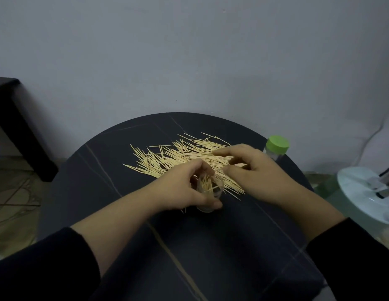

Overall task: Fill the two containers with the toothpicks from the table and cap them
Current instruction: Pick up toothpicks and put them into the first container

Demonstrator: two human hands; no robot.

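Note:
A wide scatter of pale wooden toothpicks (pixel 178 155) lies across the far half of the round dark table (pixel 115 161). My left hand (pixel 185 190) grips an open clear container (pixel 211 194) standing on the table, partly filled with upright toothpicks. My right hand (pixel 252 168) hovers over the right end of the pile, its thumb and fingers pinching a few toothpicks beside the container's mouth. A second clear container with a green cap (pixel 277 146) stands at the table's right edge, behind my right hand.
A white round lamp base with a metal arm (pixel 363 192) sits to the right of the table. A dark piece of furniture (pixel 17 127) stands at the left against the grey wall. Cords lie on the floor at the lower left.

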